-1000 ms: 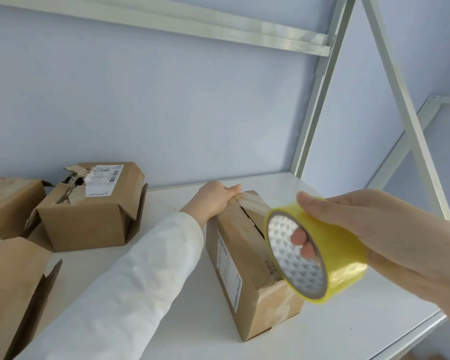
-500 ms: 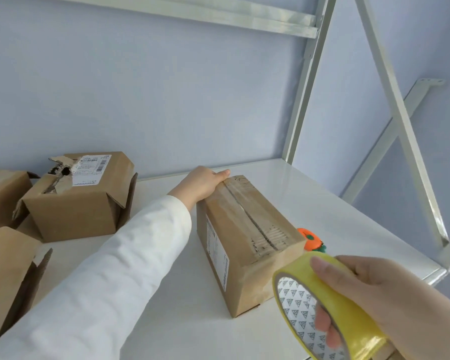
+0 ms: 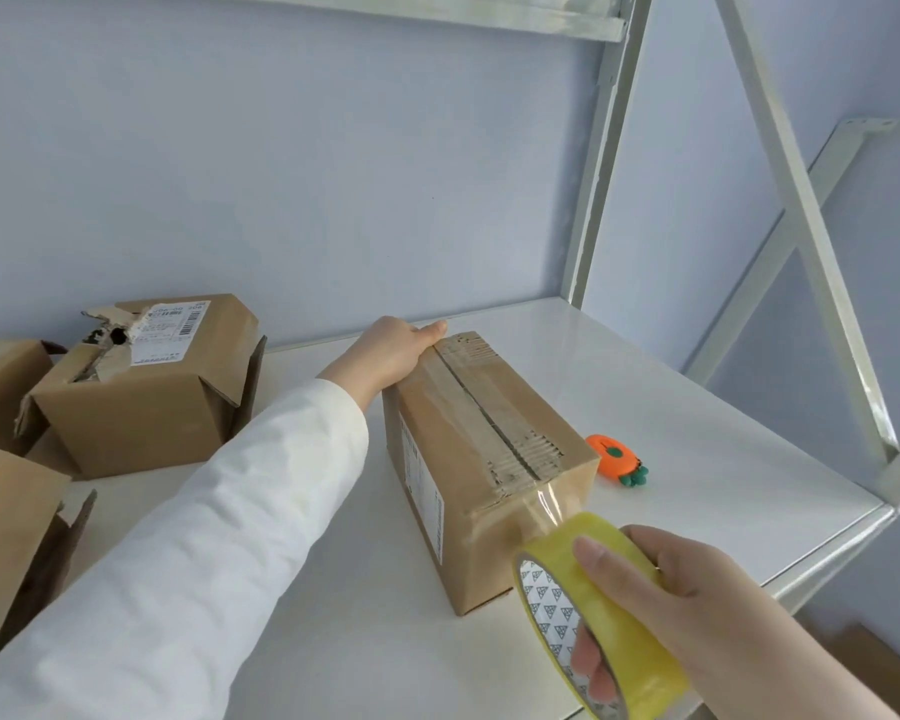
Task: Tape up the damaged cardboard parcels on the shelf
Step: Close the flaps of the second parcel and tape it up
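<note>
The long parcel (image 3: 489,459) lies mid-shelf (image 3: 697,433), flaps closed along a centre seam, its contents hidden. The left hand (image 3: 385,350) clasps its far end, fingers curled over the edge. The right hand (image 3: 661,589) grasps the yellow tape roll (image 3: 640,672), fingers through the core. A clear strip (image 3: 546,504) runs from the roll to the parcel's near top edge. An orange carrot-shaped cutter (image 3: 617,462) lies just beside the parcel. At left, a torn box (image 3: 141,397) shows 1 ragged hole on top, its inside too dark to read.
</note>
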Demonstrator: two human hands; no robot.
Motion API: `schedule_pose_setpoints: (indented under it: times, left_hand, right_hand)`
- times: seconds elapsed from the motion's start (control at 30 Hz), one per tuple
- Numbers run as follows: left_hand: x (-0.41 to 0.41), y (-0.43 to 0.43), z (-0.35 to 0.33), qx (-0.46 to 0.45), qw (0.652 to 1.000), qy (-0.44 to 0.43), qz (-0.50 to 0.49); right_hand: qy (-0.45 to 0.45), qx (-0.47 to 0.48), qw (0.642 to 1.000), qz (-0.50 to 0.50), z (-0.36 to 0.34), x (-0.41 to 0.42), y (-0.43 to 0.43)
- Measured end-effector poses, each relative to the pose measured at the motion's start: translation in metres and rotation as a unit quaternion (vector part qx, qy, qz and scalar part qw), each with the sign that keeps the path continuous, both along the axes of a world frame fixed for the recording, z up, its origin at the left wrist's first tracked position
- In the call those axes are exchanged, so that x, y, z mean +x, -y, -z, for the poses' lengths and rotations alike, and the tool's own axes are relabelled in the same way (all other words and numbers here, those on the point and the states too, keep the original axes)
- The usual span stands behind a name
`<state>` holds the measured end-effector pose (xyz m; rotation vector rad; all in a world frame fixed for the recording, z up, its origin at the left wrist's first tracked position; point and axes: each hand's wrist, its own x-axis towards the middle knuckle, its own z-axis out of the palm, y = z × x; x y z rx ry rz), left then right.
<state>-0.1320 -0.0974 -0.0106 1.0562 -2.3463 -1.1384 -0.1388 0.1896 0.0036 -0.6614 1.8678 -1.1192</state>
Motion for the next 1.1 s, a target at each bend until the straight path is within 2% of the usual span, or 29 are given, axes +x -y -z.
schedule_pose_setpoints:
  times: [0.07,0.13,0.2,0.23,0.3,0.37,0.47,0.57,0.63,0.7,0.83,0.9,1.0,1.1]
  left_hand:
    - [0.000,0.000,0.003,-0.018,1.000,-0.002,-0.004]
    - [0.002,-0.002,0.006,-0.053,0.998,-0.046,-0.002]
    - [0.016,-0.010,0.003,-0.119,0.984,-0.123,0.058]
    - [0.026,-0.015,0.000,-0.177,0.967,-0.134,0.128]
    - [0.042,-0.031,-0.008,-0.299,0.902,-0.077,0.302]
    - [0.046,-0.051,-0.017,-0.348,0.834,0.032,0.426]
    - [0.043,-0.069,-0.021,-0.369,0.781,0.133,0.486]
    - [0.041,-0.070,-0.017,-0.413,0.765,0.085,0.486]
    - [0.038,-0.070,-0.018,-0.392,0.785,0.038,0.478]
    - [0.034,-0.070,-0.027,-0.340,0.819,0.004,0.462]
    - [0.042,-0.067,-0.061,-0.145,0.889,-0.109,0.420]
    - [0.046,-0.065,-0.070,-0.054,0.890,-0.188,0.413]
    - [0.051,-0.062,-0.063,0.067,0.881,-0.269,0.385]
    - [0.053,-0.059,-0.038,0.183,0.883,-0.279,0.330]
  right_hand:
    - [-0.006,-0.014,1.000,0.008,0.004,-0.001,0.003]
    - [-0.007,-0.028,0.999,0.026,0.005,-0.002,0.005]
    - [-0.003,-0.038,0.999,0.031,0.006,-0.003,0.007]
    - [-0.003,-0.039,0.999,0.029,0.006,-0.004,0.007]
    - [-0.003,-0.036,0.999,0.026,0.005,-0.006,0.007]
    - [-0.001,-0.038,0.999,0.028,0.005,-0.009,0.006]
    - [0.013,-0.036,0.999,0.020,0.002,-0.011,0.007]
    - [0.016,-0.039,0.999,0.006,0.000,-0.013,0.006]
    - [0.006,-0.042,0.999,0.000,-0.005,-0.016,0.005]
    - [-0.024,-0.070,0.997,-0.004,-0.018,-0.024,0.002]
    - [-0.067,-0.226,0.970,-0.053,-0.068,-0.040,-0.010]
    - [-0.099,-0.301,0.945,-0.080,-0.093,-0.043,-0.010]
    - [-0.152,-0.348,0.920,-0.093,-0.112,-0.040,0.007]
    - [-0.145,-0.318,0.935,-0.058,-0.109,-0.037,0.033]
